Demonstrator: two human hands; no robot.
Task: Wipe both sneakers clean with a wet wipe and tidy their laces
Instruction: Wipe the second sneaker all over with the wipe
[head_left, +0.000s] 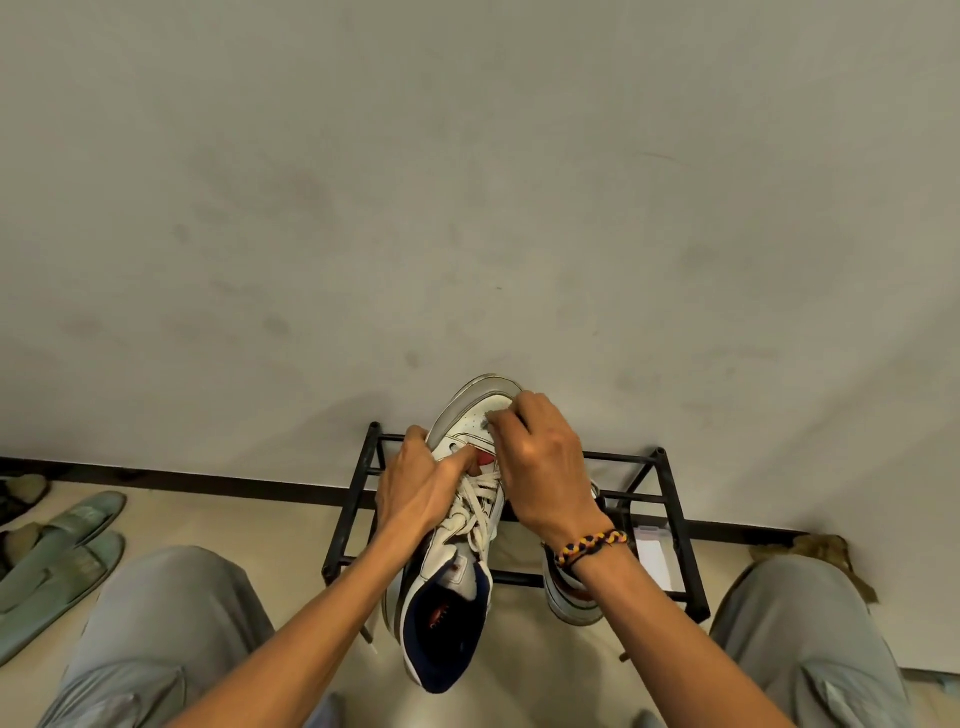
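Observation:
A white sneaker (457, 571) with a navy lining and loose white laces is held up in front of me, toe pointing away. My left hand (421, 488) grips its left side near the laces, thumb pressed on the upper. My right hand (545, 462) presses a small crumpled wet wipe (492, 420) against the toe box; most of the wipe is hidden under my fingers. The second sneaker (569, 597) stands heel-toward-me on the lower part of the black rack, partly hidden behind my right wrist.
A low black metal shoe rack (670, 499) stands against the pale wall. A clear plastic box (652, 545) sits in the rack at right. Green slippers (57, 551) lie on the floor at left. My grey-trousered knees frame the bottom corners.

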